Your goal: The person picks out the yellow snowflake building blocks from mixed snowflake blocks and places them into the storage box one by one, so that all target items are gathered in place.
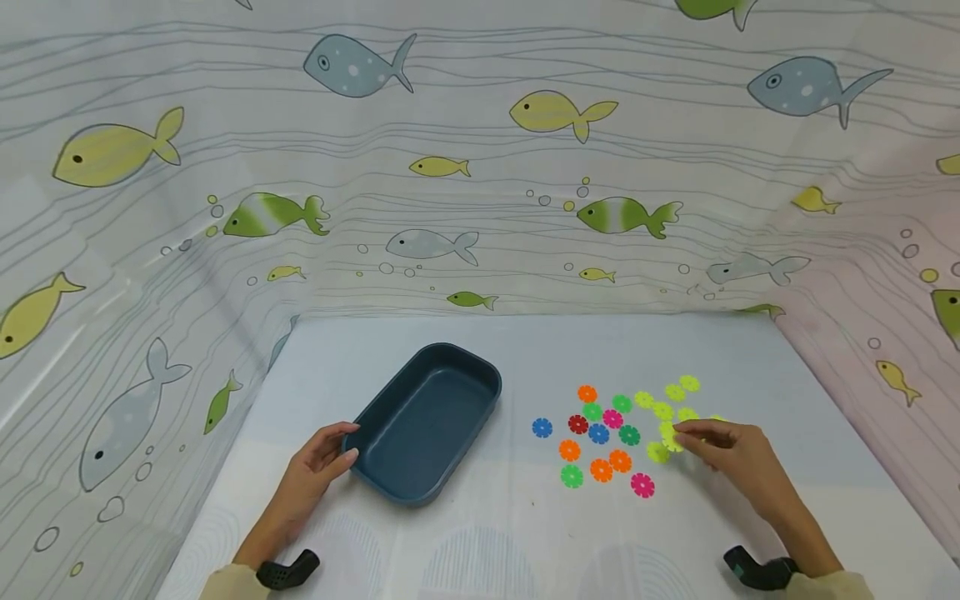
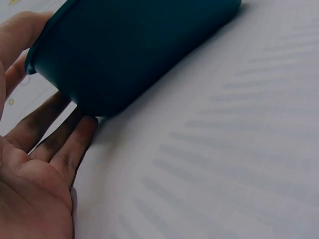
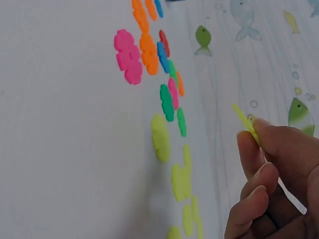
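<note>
My left hand holds the near left corner of a dark blue rectangular tray. In the left wrist view the thumb lies at the tray's rim and the other fingers touch its outer side low down. Over on the right, my right hand pinches a yellow notched disc between thumb and forefinger, raised above the table. Several more yellow discs lie beneath and beyond that hand. Left of them are scattered orange discs, blue discs, pink discs, green discs and a dark red disc.
Everything lies on a pale table with faint striped arches near the front. A fish-print sheet forms the back and both sides. Each wrist wears a black device, such as the left wrist device.
</note>
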`<action>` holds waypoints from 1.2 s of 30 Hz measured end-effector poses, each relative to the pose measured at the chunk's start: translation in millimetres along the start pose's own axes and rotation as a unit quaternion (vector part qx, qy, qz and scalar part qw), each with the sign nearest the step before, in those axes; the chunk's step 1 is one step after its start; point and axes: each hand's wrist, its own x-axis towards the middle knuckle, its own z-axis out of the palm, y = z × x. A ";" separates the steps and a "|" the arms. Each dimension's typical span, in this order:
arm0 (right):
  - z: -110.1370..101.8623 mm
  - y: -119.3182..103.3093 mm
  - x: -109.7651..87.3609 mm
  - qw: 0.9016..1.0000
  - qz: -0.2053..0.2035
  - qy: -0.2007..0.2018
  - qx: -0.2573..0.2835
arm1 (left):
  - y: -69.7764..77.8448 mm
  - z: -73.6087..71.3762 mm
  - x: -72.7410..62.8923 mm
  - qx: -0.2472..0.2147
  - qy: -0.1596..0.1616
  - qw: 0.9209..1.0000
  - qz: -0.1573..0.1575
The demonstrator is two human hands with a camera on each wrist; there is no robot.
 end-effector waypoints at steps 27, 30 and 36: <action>16.2 -36.5 9.0 0.990 -0.050 -0.016 0.132 | -0.8 0.5 -0.9 -0.004 0.004 1.000 -0.003; 17.2 -37.9 9.2 0.991 -0.045 -0.018 0.127 | -0.2 0.7 -1.3 -0.003 0.004 1.000 0.000; 19.3 -43.5 9.2 0.991 -0.044 -0.008 0.128 | 2.0 1.9 -3.1 -0.007 0.004 1.000 0.000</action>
